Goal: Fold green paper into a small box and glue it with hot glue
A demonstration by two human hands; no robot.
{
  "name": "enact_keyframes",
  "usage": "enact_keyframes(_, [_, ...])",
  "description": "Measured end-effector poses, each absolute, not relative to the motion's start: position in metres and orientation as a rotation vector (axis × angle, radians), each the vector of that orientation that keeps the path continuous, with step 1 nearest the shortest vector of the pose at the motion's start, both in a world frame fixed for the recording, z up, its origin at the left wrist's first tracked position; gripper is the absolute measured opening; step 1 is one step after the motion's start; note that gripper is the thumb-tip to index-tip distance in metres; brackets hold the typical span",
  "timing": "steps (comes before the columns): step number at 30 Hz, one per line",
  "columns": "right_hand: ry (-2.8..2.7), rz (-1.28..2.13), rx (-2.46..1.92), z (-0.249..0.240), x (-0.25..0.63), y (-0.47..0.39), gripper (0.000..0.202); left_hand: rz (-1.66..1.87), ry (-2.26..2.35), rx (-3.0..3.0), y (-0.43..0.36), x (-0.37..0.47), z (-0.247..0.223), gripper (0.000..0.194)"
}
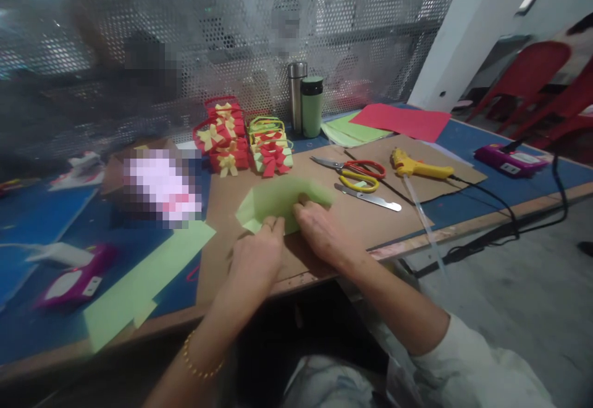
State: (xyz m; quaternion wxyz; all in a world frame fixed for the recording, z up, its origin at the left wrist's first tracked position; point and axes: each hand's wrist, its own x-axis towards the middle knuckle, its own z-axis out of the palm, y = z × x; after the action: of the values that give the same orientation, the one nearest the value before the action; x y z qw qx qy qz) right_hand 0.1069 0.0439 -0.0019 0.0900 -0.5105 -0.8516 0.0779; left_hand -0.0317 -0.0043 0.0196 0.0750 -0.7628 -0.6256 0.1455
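A light green sheet of paper (pixel 278 200), partly bent up, lies on the brown cardboard in front of me. My left hand (pixel 260 244) pinches its near edge, fingers pressed together. At the sheet's right part my right hand (pixel 319 226) has its fingers curled closed on the paper; the fingertips are partly hidden. Right of the hands lie scissors (pixel 356 172) with red and yellow handles and a metal blade (pixel 368 197). A yellow glue gun (pixel 421 167) rests farther right, a clear glue stick (pixel 424 216) trailing from it.
Small red paper baskets (pixel 227 139) and green ones (pixel 271 145) with bows stand behind the cardboard (pixel 259 266). Two flasks (pixel 312 108) are by the perforated screen. Red paper (pixel 401 121), green strips (pixel 148 278), purple power sockets (pixel 509 161) and a black cable (pixel 491 198) lie around.
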Motion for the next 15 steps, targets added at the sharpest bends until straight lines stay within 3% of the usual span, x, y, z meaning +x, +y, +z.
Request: enact_keyframes(15, [-2.519,0.187,-1.56,-0.0013,0.1054,0.0429,0.028,0.447,-1.91,-2.353,-0.0071,-0.0314,0.028,0.06])
